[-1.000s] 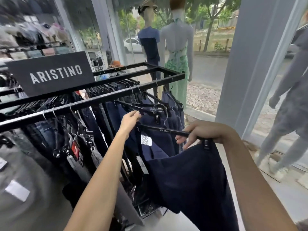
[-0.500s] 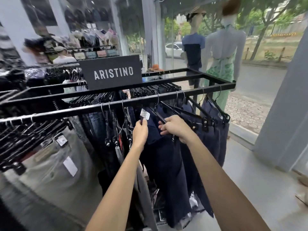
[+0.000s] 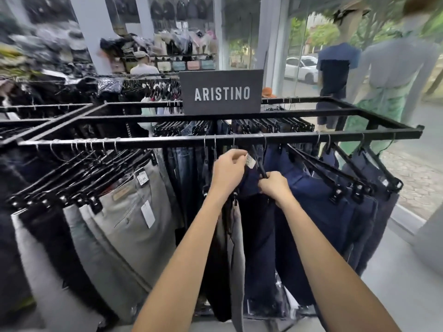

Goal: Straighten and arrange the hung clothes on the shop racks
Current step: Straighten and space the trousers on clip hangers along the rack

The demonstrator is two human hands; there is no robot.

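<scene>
A black metal rack (image 3: 143, 141) carries trousers on black clip hangers. In the middle hangs a pair of navy trousers (image 3: 257, 226) on a black hanger (image 3: 257, 161) hooked over the front rail. My right hand (image 3: 274, 185) grips the near end of that hanger at the waistband. My left hand (image 3: 229, 173) holds the waistband beside a white tag (image 3: 250, 161). To the right hang more navy trousers (image 3: 318, 202); to the left hang grey trousers (image 3: 124, 219) and jeans (image 3: 184, 173).
A black ARISTINO sign (image 3: 221, 95) stands on the rack's middle bar. Two mannequins (image 3: 335, 75) stand at the shop window to the right. More racks and shelves of goods fill the back left. Grey floor (image 3: 395, 283) lies open at the right.
The navy trousers, held out to the right before, now hang on the front rail in the row. Both hands came together at the waistband, and my view swung left.
</scene>
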